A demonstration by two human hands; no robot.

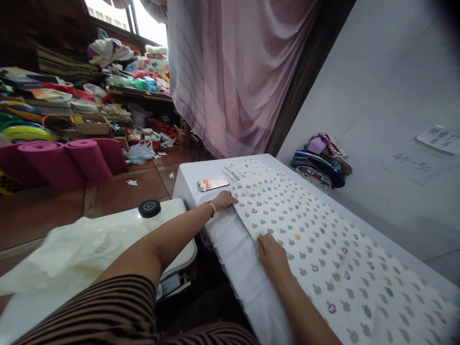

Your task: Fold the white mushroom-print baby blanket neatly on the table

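Note:
A white cloth printed with small grey and coloured shapes (323, 239) lies spread along a white-covered table (230, 249). My left hand (224, 200) reaches far out and rests on the cloth's near edge, fingers curled over it, a bracelet at the wrist. My right hand (271, 249) lies closer to me on the same edge, fingers folded down against the fabric. A phone (213, 184) lies on the table just beyond my left hand.
A white machine lid with a black round knob (150, 208) and a pale plastic sheet (75, 249) stand at my left. Pink rolled mats (72, 163), cluttered shelves and a curtain (237, 72) fill the back. Folded clothes (321, 163) lie by the wall.

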